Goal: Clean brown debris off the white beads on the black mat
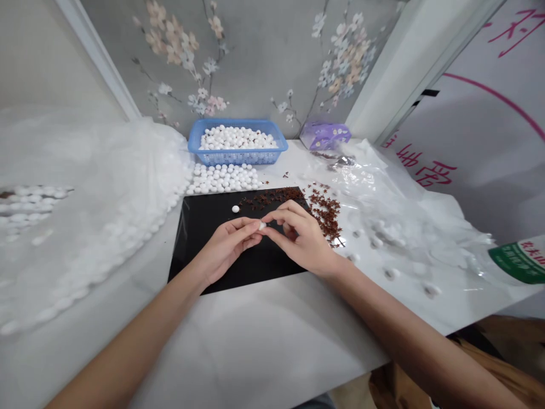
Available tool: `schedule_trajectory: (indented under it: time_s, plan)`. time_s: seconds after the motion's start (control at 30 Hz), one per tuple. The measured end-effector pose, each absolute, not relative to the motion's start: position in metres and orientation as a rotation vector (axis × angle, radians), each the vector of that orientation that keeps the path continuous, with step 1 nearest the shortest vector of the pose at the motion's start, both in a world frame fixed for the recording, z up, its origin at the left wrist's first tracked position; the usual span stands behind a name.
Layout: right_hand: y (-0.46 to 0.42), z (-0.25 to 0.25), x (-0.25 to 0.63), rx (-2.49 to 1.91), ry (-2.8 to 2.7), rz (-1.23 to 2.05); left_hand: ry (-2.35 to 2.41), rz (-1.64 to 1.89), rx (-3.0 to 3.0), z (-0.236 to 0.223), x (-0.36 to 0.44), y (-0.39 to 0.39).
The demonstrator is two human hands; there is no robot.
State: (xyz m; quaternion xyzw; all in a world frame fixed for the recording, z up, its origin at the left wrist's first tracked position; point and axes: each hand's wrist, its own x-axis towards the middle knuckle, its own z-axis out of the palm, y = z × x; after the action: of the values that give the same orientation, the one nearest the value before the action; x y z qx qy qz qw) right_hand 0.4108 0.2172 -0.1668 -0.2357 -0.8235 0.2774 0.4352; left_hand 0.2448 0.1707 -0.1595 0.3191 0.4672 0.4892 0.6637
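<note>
Above a black mat (221,250), my left hand (230,244) pinches a small white ball (262,225) between thumb and fingers. My right hand (300,236) meets it from the other side, thumb and forefinger closed at the ball; whether a small piece sits between those fingertips is hidden. One loose white ball (235,209) rests on the mat just beyond my left hand. Small brown star-shaped pieces (326,213) lie scattered along the mat's far edge and in a heap to its right.
A blue basket (238,157) full of white balls stands at the back, with rows of white balls (225,179) before it. Large clear bags of balls (97,170) fill the left. Plastic film (395,199), a purple packet (326,136) and a green-labelled bottle (517,261) are on the right.
</note>
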Motion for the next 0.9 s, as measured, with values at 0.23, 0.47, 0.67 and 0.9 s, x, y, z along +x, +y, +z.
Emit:
schedule_trajectory:
  time_s: [0.23, 0.47, 0.67, 0.9]
  plan:
    - [0.216, -0.168, 0.409, -0.588, -2.020, 0.728, 1.049, 1.113, 0.736, -0.160, 0.245, 0.171]
    - [0.215, -0.165, 0.412, -0.612, -2.120, 0.644, 1.030, 1.129, 0.729, -0.161, 0.245, 0.171]
    - [0.215, -0.164, 0.415, -0.685, -2.063, 0.511, 1.091, 1.194, 0.763, -0.162, 0.244, 0.170]
    - [0.244, -0.174, 0.408, -0.902, -1.992, 0.155, 1.589, 1.423, 1.419, -0.162, 0.218, 0.172]
